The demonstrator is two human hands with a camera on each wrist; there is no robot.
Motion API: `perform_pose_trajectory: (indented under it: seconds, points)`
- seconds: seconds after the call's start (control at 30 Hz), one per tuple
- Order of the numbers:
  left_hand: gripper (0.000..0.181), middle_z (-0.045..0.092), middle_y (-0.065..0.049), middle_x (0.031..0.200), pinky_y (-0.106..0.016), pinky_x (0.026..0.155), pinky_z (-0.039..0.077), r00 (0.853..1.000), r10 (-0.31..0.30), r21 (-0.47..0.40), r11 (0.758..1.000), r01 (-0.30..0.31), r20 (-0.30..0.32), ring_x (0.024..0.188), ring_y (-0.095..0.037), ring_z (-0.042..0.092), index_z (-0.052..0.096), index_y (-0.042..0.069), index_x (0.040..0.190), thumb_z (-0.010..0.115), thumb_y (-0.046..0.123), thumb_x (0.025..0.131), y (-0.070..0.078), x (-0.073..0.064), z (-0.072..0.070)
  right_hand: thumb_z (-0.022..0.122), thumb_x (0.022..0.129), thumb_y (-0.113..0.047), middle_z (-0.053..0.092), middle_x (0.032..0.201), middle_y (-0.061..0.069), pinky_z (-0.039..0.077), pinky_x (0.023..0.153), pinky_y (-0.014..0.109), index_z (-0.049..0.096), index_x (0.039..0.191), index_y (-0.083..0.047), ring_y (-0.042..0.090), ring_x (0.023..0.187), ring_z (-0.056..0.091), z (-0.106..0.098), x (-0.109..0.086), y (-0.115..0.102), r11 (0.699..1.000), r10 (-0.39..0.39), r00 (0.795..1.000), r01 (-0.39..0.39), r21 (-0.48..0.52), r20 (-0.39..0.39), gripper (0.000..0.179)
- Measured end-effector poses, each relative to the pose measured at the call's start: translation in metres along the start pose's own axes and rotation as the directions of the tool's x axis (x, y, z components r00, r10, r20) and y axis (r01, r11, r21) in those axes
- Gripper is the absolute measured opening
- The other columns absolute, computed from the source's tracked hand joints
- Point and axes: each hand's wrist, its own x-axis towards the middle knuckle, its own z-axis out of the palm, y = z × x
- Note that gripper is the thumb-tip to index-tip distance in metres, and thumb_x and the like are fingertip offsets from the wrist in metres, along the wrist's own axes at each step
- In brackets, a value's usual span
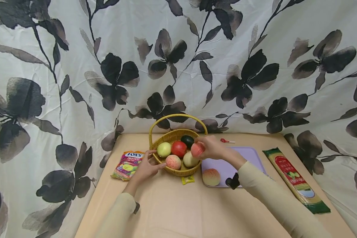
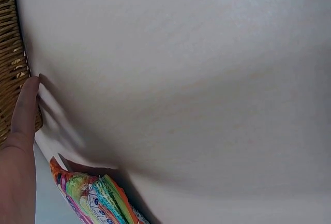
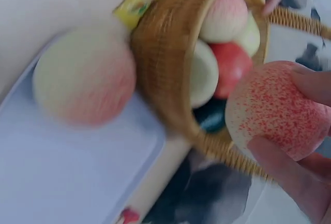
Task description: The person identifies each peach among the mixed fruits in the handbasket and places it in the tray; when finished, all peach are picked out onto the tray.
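Nearest: two cream sleeves (image 1: 273, 195), reaching in from the bottom edge over a tan table (image 1: 178, 205). At right, slantwise, a long green-and-gold packet (image 1: 297, 181). On the near left corner of a lilac tray (image 1: 250, 155), a large peach (image 1: 211, 177), pale with a red blush (blurred in the right wrist view). Left of that, a small yellow packet (image 1: 188, 179), just at the foot of a wicker basket (image 1: 178, 172).

Left hand (image 1: 146, 167): gripping the basket at its left side, fingers at the rim, one digit along the outer wall. Just left of it, a bright candy bag (image 1: 128, 165), lettered FOX'S.

Right hand (image 1: 212, 147): grasping a red-speckled peach (image 1: 197, 149) between thumb and fingers, over the basket's right side.

Inside the basket, front to back: a pink speckled fruit (image 1: 173, 162) and a cream fruit (image 1: 189, 160); a pale green fruit (image 1: 164, 149) beside a red fruit (image 1: 178, 149); a glossy dark fruit (image 1: 187, 141).

Beyond the tray, a red lollipop (image 1: 227, 141). Farthest, a white cloth (image 1: 196, 96) with dark flowers.
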Motion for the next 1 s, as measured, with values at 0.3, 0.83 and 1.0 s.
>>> perform_pose_trajectory:
  seconds: [0.3, 0.83, 1.0]
  points:
    - [0.091, 0.025, -0.021, 0.169, -0.046, 0.095, 0.061, 1.0, 0.011, 0.01, 1.0, -0.011, 0.0, 0.15, -0.045, 0.041, 0.034, 0.026, 0.152, 0.089, 0.044, 0.082, -0.001, -0.001, 0.0, 0.091, 0.072, -0.013, 0.071, 0.111, 0.014, 0.056, 0.077, 0.04, 0.067, 0.123, -0.001, 0.027, 0.094, 0.063, -0.017, -0.046, 0.051, 0.975, 0.213, 0.963, -0.221, 0.035, 0.164, 0.058]
    - [0.09, 0.023, -0.023, 0.169, -0.047, 0.098, 0.06, 1.0, 0.022, 0.025, 0.999, -0.023, 0.006, 0.151, -0.049, 0.036, 0.032, 0.022, 0.154, 0.087, 0.042, 0.085, 0.003, -0.004, 0.001, 0.084, 0.073, 0.0, 0.064, 0.111, 0.016, 0.059, 0.055, 0.032, 0.065, 0.125, -0.004, 0.021, 0.072, 0.062, 0.022, -0.093, 0.085, 0.87, 0.397, 0.817, -0.481, 0.112, 0.419, 0.055]
    - [0.093, 0.023, -0.025, 0.169, -0.048, 0.099, 0.059, 0.999, 0.031, 0.021, 0.999, -0.031, 0.009, 0.151, -0.05, 0.035, 0.031, 0.019, 0.156, 0.087, 0.042, 0.085, 0.004, -0.003, 0.001, 0.085, 0.073, 0.001, 0.064, 0.111, 0.017, 0.061, 0.054, 0.035, 0.066, 0.124, -0.003, 0.02, 0.071, 0.063, 0.033, -0.097, 0.09, 0.873, 0.376, 0.822, -0.469, 0.132, 0.428, 0.054]
